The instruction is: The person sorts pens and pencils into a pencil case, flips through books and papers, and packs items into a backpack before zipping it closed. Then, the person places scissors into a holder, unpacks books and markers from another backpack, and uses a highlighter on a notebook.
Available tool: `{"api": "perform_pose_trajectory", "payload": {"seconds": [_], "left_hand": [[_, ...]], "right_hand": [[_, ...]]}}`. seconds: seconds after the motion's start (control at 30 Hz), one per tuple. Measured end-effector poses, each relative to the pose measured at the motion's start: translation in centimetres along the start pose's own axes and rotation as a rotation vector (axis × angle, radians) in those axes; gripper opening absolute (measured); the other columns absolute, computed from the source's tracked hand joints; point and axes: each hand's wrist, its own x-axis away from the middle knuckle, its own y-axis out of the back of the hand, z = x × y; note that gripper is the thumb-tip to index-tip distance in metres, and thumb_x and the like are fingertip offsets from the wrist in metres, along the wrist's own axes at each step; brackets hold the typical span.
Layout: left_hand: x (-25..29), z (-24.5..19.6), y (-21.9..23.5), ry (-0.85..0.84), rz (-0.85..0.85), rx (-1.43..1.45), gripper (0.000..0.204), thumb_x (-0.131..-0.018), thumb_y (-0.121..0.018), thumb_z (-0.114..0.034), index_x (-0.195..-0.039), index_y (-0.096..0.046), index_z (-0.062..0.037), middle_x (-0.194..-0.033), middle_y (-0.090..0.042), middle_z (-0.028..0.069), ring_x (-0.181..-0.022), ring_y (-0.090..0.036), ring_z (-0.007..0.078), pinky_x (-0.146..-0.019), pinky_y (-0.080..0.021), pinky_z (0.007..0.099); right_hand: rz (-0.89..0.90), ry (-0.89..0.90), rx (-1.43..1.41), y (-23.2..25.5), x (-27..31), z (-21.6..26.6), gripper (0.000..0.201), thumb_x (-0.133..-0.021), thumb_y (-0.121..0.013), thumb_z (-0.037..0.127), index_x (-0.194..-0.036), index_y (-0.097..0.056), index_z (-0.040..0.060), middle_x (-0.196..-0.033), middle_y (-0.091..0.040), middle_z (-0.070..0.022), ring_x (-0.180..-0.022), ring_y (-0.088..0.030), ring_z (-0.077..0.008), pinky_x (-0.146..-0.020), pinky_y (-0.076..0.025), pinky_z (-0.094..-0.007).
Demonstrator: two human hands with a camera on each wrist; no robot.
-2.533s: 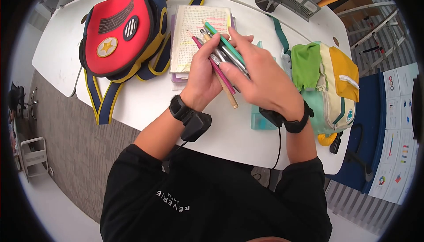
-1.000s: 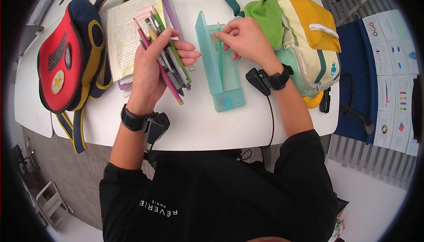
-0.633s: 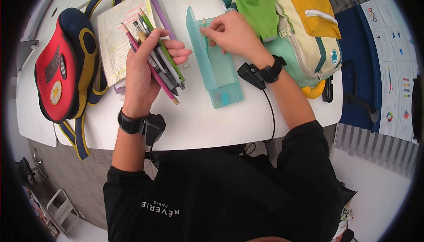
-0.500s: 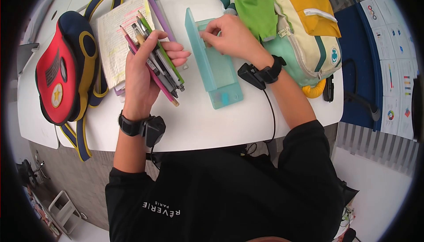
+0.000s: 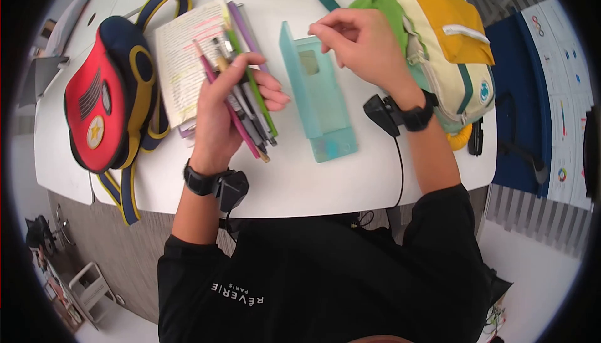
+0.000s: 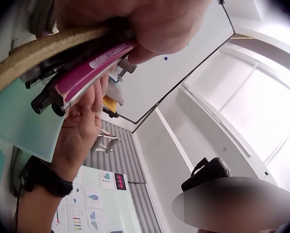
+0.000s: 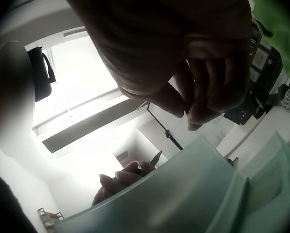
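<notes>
My left hand (image 5: 216,117) grips a bundle of pens and pencils (image 5: 246,108), a maroon pencil and a green one among them, above the table beside the notebook. In the left wrist view, a maroon barrel (image 6: 94,68) pokes out below the fingers. A translucent teal pencil case (image 5: 335,102) lies on the table with its lid (image 5: 299,83) raised on the left. Over the case's far right side hovers my right hand (image 5: 370,49), fingers loosely curled with nothing between them. A dark green stick (image 7: 240,204) shows along the case in the right wrist view.
A red and navy backpack (image 5: 103,96) stands at the left. Next to it lies an open notebook (image 5: 181,61) with highlighted writing, on top of purple items. A green, cream and yellow backpack (image 5: 432,55) sits to the right of the case. The white table's (image 5: 282,186) front edge runs near my body.
My two hands came apart; the left kept the bundle. My right hand carried a green pencil into the teal case, let it go and rose to the right.
</notes>
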Motion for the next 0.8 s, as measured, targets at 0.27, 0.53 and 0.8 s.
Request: {"api": "perform_pose_trajectory", "payload": {"seconds": [0.27, 0.53, 0.8], "left_hand": [[0.8, -0.8, -1.7, 0.136, 0.189, -0.134, 0.036, -0.103, -0.05, -0.028, -0.115, -0.055, 0.006, -0.078, -0.068, 0.0173, -0.064, -0.07, 0.0241, -0.059, -0.058, 0.0319], [0.8, -0.2, -1.8, 0.19, 0.177, -0.18, 0.035, -0.103, -0.051, -0.027, -0.113, -0.055, 0.0061, -0.081, -0.069, 0.0186, -0.069, -0.072, 0.0266, -0.062, -0.06, 0.033], [0.2, 0.2, -1.0, 0.177, 0.048, -0.161, 0.034, -0.103, -0.049, -0.027, -0.11, -0.054, 0.0063, -0.089, -0.069, 0.0248, -0.078, -0.073, 0.0321, -0.067, -0.062, 0.0352]], "right_hand": [[0.1, -0.038, -0.167, -1.5, 1.4, 3.7, 0.017, -0.09, -0.07, 0.014, -0.095, -0.073, -0.0013, -0.068, -0.066, -0.0018, -0.052, -0.054, -0.0016, -0.047, -0.038, -0.0188], [0.132, -0.073, -0.311, -2.3, 1.6, 3.6, 0.02, -0.088, -0.072, 0.015, -0.087, -0.071, -0.005, -0.068, -0.068, -0.0032, -0.051, -0.056, -0.0035, -0.047, -0.04, -0.0202], [-0.218, -0.087, -0.716, 1.2, 0.4, 2.3, 0.025, -0.096, -0.06, 0.021, -0.104, -0.066, -0.003, -0.094, -0.07, -0.0116, -0.056, -0.06, -0.0125, -0.047, -0.046, -0.0246]]}}
